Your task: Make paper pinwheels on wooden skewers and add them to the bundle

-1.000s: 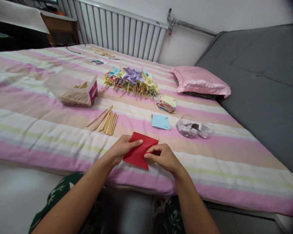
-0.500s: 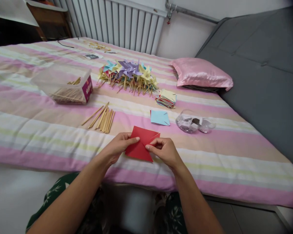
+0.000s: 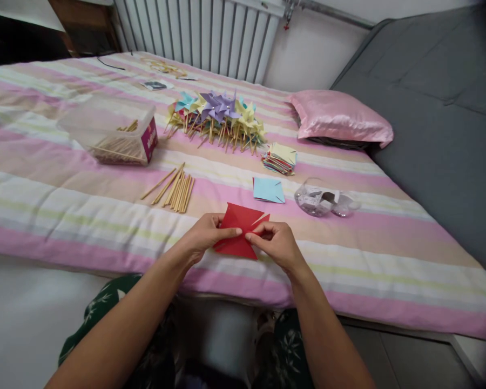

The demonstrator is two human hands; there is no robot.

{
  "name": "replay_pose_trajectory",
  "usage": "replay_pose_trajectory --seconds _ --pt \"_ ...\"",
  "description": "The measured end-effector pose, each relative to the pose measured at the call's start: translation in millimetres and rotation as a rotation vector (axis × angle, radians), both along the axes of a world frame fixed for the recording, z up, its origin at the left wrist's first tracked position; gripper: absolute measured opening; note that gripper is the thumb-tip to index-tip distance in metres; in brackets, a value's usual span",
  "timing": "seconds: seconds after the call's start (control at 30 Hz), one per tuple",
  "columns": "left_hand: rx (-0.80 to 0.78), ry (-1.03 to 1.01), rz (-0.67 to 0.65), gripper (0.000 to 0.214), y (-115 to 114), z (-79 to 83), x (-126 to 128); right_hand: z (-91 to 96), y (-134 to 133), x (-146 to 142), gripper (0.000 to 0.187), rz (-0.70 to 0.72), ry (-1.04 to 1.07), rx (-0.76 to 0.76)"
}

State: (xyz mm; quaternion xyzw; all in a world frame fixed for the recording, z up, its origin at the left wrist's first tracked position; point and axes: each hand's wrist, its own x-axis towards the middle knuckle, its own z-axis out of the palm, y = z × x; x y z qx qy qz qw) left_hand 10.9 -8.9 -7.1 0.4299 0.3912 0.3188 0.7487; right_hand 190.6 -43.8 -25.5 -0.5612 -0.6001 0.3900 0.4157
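A red paper square [image 3: 242,215] with slits cut in from its corners is held between my two hands over the near edge of the bed. My left hand [image 3: 208,233] grips its left side, thumb on top near the middle. My right hand [image 3: 276,241] pinches a flap on the right side, its thumb close to the centre. Just beyond lies a small pile of blue slit paper squares [image 3: 268,189]. Left of my hands, several thin wooden sticks [image 3: 178,192] lie loose on the bedspread.
Finished paper pinwheels [image 3: 218,116] are heaped in the middle of the striped bed. A clear plastic tub [image 3: 109,127] of sticks stands left. A stack of coloured squares [image 3: 280,158], a clear plastic packet [image 3: 324,198] and a pink pillow [image 3: 340,116] lie to the right.
My right fingers have drawn the right flap of the red paper inward, and the slit at its upper right gapes wider. My thumbs are closer together. The view has shifted slightly.
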Motion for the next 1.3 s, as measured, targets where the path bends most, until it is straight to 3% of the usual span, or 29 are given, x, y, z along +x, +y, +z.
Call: replay_pose_trajectory --seconds 0.47,0.6,0.73,0.8,1.0,1.17,1.3 --pt "0.015 0.083 0.073 0.03 -2 -5.9 8 7.2 -1 -3 0.019 -0.002 -0.069 0.016" --pt "0.026 0.064 0.168 0.034 -2 -8.3 12 4.7 0 -8 0.019 -0.093 0.031 0.07" --pt "0.041 -0.02 0.293 0.039 -2 -9.6 17 3.4 1 -14 0.063 -0.245 0.24 0.106" --pt "0.05 -0.062 0.334 0.042 -3 -9.6 20 3.1 1 -17 0.072 -0.281 0.323 0.073" --pt "0.045 -0.105 0.359 0.046 -9 -10.7 27 3.3 0 -21 0.032 -0.236 0.445 -0.039" --pt "0.043 -0.08 0.346 0.04 -12 -9.5 30 4.4 1 -19 0.027 -0.286 0.498 -0.046" --pt "0.017 -0.066 0.245 0.03 -13 -4.2 28 4.8 3 -12 0.025 -0.278 0.576 -0.111"
